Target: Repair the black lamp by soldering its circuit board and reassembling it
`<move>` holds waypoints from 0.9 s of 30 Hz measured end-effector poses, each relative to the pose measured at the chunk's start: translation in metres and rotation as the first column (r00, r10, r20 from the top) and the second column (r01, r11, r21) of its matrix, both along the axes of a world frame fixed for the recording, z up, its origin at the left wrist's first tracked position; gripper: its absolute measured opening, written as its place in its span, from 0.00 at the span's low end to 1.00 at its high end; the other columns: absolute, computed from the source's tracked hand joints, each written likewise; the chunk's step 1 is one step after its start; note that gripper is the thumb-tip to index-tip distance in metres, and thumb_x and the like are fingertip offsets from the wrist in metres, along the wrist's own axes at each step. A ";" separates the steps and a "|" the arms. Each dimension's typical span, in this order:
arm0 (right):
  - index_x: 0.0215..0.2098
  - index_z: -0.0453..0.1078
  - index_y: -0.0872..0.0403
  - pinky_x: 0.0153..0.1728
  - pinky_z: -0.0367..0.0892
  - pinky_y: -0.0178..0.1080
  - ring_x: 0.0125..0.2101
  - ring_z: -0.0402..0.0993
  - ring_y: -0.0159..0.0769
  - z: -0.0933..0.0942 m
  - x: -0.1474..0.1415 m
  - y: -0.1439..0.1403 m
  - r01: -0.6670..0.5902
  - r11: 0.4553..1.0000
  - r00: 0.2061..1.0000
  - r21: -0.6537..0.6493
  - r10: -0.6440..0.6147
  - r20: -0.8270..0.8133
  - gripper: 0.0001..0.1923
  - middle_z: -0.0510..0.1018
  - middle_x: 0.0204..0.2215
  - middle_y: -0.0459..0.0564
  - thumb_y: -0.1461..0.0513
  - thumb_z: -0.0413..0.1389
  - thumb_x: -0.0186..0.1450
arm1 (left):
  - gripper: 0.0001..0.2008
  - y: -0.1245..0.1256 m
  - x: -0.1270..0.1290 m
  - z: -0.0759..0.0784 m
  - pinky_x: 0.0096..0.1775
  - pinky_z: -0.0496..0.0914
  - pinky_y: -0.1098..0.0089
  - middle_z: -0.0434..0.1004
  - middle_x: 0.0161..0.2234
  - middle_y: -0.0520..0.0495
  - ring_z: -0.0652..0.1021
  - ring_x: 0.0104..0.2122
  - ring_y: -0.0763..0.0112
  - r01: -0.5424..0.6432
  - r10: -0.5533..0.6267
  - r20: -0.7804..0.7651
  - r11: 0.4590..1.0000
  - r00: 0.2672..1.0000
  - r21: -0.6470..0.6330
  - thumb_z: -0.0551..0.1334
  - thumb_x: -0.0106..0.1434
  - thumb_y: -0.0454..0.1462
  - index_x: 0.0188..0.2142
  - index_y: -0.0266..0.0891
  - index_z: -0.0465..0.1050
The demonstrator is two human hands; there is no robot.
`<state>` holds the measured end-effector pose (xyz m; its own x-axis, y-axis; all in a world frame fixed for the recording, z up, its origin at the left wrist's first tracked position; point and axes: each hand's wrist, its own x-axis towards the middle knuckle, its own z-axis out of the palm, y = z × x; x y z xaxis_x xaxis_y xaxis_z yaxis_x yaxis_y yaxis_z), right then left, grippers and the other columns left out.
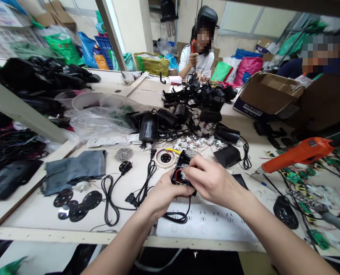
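1. Centre: your left hand (164, 193) curls around an open black box (183, 157); red wire (178, 173) bends inside.
2. Your right hand (210, 175) bunches its fingertips over it; what they pinch is hidden.
3. From there, a cord (184, 220) crosses the white power strip (207, 225) at 6 o'clock; an orange screwdriver (298, 154) lies at 3.
4. Rumpled cloth (75, 172), 9; tape ring (157, 163) around a black disc (165, 157), 10.

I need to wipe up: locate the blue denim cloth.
At the head view's left, the blue denim cloth lies on the pale bench beyond flat round black discs, left of the round silvery cluster.
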<state>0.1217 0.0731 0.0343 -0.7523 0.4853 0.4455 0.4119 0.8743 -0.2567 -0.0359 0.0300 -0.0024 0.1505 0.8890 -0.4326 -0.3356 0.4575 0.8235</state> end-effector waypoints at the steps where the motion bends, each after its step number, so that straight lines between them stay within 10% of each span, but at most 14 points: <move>1: 0.31 0.72 0.59 0.24 0.55 0.36 0.27 0.59 0.33 0.001 -0.001 -0.002 0.026 0.998 0.999 0.056 -0.028 0.025 0.15 0.65 0.31 0.50 0.67 0.46 0.72 | 0.18 0.000 0.001 0.000 0.34 0.70 0.70 0.72 0.27 0.53 0.73 0.30 0.72 0.005 -0.005 -0.002 1.000 1.000 0.005 0.69 0.39 0.29 0.33 0.35 0.69; 8: 0.28 0.70 0.58 0.23 0.52 0.37 0.27 0.56 0.36 0.000 -0.006 -0.001 0.022 0.962 0.992 0.272 -0.054 0.111 0.17 0.63 0.28 0.51 0.71 0.43 0.69 | 0.20 0.003 0.005 0.001 0.37 0.70 0.69 0.73 0.29 0.53 0.74 0.33 0.70 -0.006 0.010 -0.055 0.997 0.998 0.083 0.67 0.40 0.26 0.36 0.36 0.72; 27: 0.43 0.72 0.61 0.26 0.65 0.39 0.36 0.63 0.43 -0.003 -0.018 -0.011 0.085 0.982 0.965 0.169 -0.123 0.231 0.09 0.68 0.36 0.55 0.70 0.50 0.69 | 0.16 -0.001 0.004 0.000 0.32 0.72 0.73 0.75 0.25 0.53 0.75 0.28 0.73 -0.141 0.144 0.088 0.989 0.986 -0.041 0.68 0.38 0.26 0.30 0.35 0.72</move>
